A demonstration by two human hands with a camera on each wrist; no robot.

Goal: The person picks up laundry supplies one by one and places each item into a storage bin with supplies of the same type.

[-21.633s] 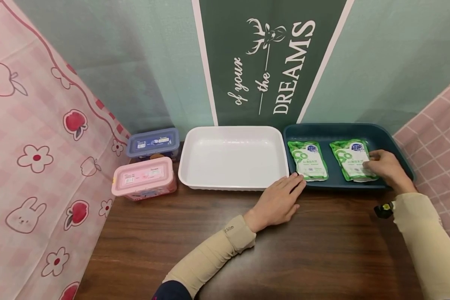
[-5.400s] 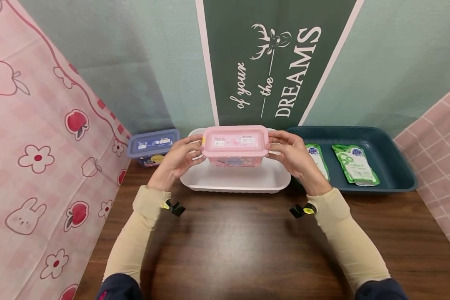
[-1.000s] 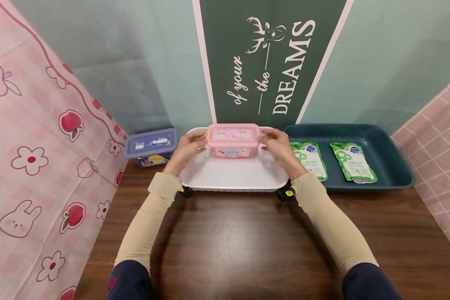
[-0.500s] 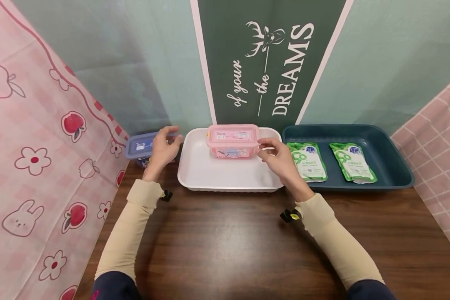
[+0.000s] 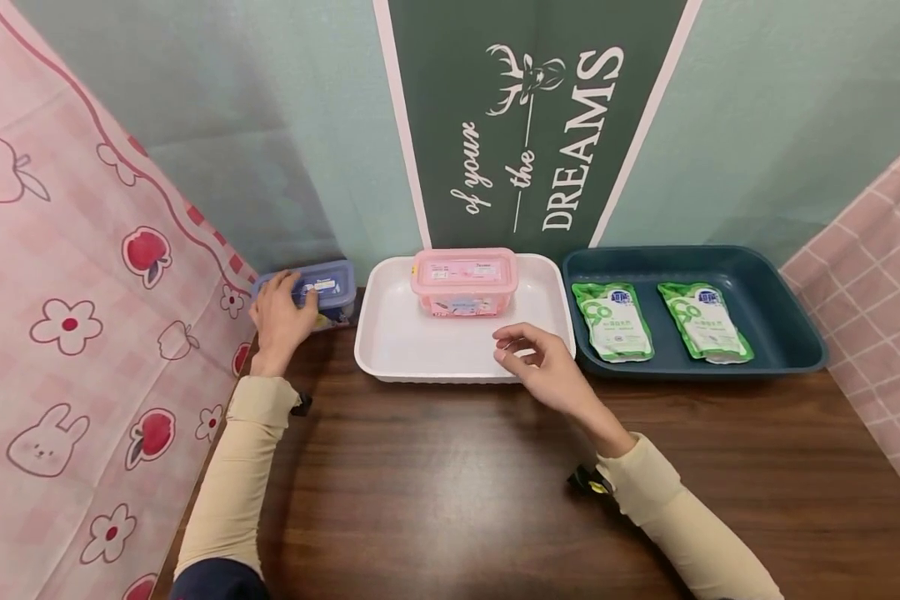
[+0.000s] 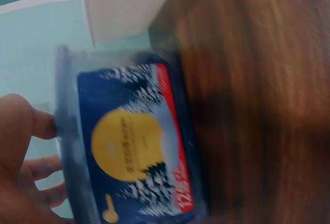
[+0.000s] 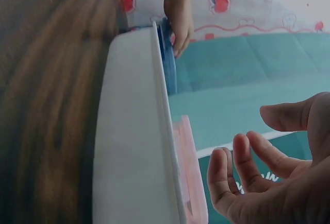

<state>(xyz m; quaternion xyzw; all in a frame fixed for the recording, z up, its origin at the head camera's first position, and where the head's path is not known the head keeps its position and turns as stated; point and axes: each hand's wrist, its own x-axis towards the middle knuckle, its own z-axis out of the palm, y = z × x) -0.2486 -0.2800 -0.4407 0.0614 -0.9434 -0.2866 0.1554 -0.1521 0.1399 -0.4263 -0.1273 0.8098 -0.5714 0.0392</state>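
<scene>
My left hand (image 5: 279, 321) lies over the left part of the blue lid of a lidded plastic box (image 5: 333, 287). In the left wrist view the box's dark label (image 6: 126, 144) has a yellow circle, and the thumb and fingers are at the lid edge. My right hand (image 5: 543, 367) hovers over the front right of the white tray (image 5: 390, 350), fingers loosely bent, holding nothing. A pink lidded box (image 5: 465, 283) stands upright in that tray, towards the back, apart from both hands.
A dark teal tray (image 5: 783, 333) stands right of the white one, with two green and white pouches, the left pouch (image 5: 612, 323) and the right pouch (image 5: 705, 323), lying flat in it. A wooden table (image 5: 435, 492) extends in front; patterned cloths hang around.
Both hands have left the pink box, which stays in the white tray. My left hand has moved left onto the blue box; my right hand has drawn back towards me.
</scene>
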